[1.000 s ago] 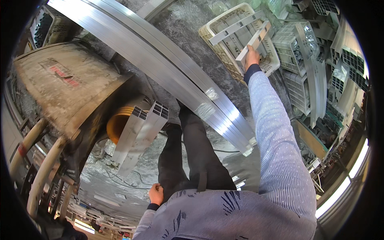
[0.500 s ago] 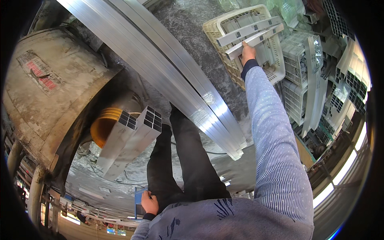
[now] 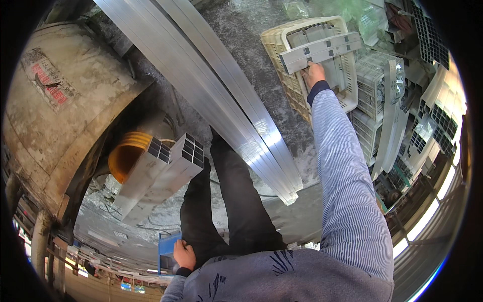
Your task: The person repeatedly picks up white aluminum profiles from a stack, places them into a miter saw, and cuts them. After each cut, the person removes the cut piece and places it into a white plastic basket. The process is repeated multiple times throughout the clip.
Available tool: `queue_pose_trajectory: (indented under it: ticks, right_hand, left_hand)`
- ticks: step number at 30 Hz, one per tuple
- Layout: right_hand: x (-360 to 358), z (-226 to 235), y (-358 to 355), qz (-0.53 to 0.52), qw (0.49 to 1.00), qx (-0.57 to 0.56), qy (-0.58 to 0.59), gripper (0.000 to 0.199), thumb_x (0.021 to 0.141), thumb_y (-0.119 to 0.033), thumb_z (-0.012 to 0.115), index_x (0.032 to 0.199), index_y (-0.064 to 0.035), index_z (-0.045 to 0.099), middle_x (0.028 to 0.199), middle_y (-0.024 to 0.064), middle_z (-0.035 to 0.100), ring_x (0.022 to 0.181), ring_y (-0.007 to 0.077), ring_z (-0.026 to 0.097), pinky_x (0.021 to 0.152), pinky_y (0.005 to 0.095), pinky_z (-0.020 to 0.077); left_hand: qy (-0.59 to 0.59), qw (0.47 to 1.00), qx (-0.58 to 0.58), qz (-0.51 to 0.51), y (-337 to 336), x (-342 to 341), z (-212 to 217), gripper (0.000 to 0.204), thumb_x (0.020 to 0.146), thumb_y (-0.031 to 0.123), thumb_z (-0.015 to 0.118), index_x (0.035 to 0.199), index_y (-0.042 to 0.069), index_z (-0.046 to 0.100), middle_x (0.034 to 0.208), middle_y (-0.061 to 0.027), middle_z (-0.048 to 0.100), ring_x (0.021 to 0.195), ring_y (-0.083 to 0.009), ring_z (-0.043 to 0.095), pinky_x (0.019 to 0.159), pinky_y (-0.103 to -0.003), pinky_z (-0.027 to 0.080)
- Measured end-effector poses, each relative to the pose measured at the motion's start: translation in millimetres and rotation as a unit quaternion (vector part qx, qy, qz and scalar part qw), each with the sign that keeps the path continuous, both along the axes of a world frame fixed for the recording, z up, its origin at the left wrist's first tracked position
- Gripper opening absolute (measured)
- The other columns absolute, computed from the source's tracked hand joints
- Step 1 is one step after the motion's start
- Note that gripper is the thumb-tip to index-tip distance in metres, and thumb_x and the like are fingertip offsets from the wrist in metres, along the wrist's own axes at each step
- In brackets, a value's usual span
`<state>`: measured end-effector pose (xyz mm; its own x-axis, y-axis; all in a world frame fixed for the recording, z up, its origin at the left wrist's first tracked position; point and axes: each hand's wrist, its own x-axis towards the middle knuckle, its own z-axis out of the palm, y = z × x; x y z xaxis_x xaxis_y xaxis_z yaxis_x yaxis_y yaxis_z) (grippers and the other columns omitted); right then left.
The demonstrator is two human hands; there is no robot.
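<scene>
Right hand (image 3: 314,73) on metal bar (image 3: 320,49) (over crate (image 3: 279,48))

Long aluminium rails (image 3: 221,100) run across the dusty floor. Left of them sit two hollow gridded profiles (image 3: 161,176), touching a yellow bucket (image 3: 126,158); a big grimy drum (image 3: 65,100) looms beyond.

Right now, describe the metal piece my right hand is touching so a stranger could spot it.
Find the cream plastic crate at the top, right of the long aluminium beams. Across its open top lies a short grey aluminium section, with the right hand at its near edge. Unlike the long beams, it is short, with small square holes.
</scene>
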<state>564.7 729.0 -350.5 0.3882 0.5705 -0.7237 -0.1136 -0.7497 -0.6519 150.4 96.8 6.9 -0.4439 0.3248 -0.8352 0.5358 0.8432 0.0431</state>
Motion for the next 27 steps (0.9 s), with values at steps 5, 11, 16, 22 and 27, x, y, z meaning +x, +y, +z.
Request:
queue_pose_trajectory:
  ticks: [5, 11, 16, 22, 27]
  right_hand:
    - [3, -4, 0, 0.007, 1.000, 0.005, -0.011, 0.029, 0.098, -0.009, 0.054, 0.126, -0.0047, 0.051, 0.118, 0.0153, 0.063, 0.103, 0.0342, 0.066, 0.091, 0.0515, 0.0520]
    - [-18, 11, 2, 0.136, 0.891, -0.006, -0.434, 0.050, 0.085, -0.025, 0.069, 0.131, -0.0060, 0.062, 0.124, 0.0211, 0.068, 0.112, 0.0380, 0.067, 0.096, 0.0462, 0.0538]
    - [-58, 54, 5, 0.309, 0.801, -0.054, -0.510, 0.056, 0.078, -0.043, 0.072, 0.121, -0.0071, 0.073, 0.119, 0.0220, 0.072, 0.115, 0.0394, 0.067, 0.096, 0.0474, 0.0535]
    - [-85, 62, 29, 0.314, 0.811, -0.119, -0.479, 0.058, 0.079, -0.047, 0.070, 0.115, -0.0025, 0.075, 0.122, 0.0226, 0.071, 0.115, 0.0387, 0.067, 0.099, 0.0471, 0.0521]
    - [-69, 34, 49, 0.299, 0.857, -0.119, -0.403, 0.054, 0.085, -0.040, 0.071, 0.121, -0.0005, 0.073, 0.129, 0.0246, 0.068, 0.122, 0.0399, 0.063, 0.104, 0.0442, 0.0490]
  left_hand:
    - [0.001, 1.000, 0.006, 0.003, -1, 0, -2, 0.011, 0.078, 0.005, 0.057, 0.088, 0.001, 0.054, 0.088, -0.0211, 0.059, 0.086, -0.0441, 0.058, 0.076, -0.052, 0.048]
    - [0.001, 1.000, -0.002, 0.005, -1, 0, -4, 0.010, 0.078, 0.005, 0.056, 0.087, 0.001, 0.054, 0.087, -0.0210, 0.060, 0.085, -0.0444, 0.058, 0.076, -0.052, 0.048]
    - [0.001, 1.000, 0.002, 0.002, 1, -2, -5, 0.010, 0.078, 0.005, 0.056, 0.087, 0.001, 0.054, 0.087, -0.0208, 0.059, 0.084, -0.0444, 0.058, 0.075, -0.052, 0.047]
    - [-0.002, 1.000, 0.005, 0.011, 2, -6, -5, 0.009, 0.078, 0.005, 0.057, 0.086, 0.001, 0.053, 0.086, -0.0201, 0.058, 0.083, -0.0444, 0.058, 0.074, -0.052, 0.047]
    - [0.002, 1.000, 0.011, 0.001, -1, -9, -7, 0.008, 0.079, 0.004, 0.056, 0.085, 0.001, 0.052, 0.085, -0.0199, 0.058, 0.083, -0.0442, 0.057, 0.074, -0.051, 0.047]
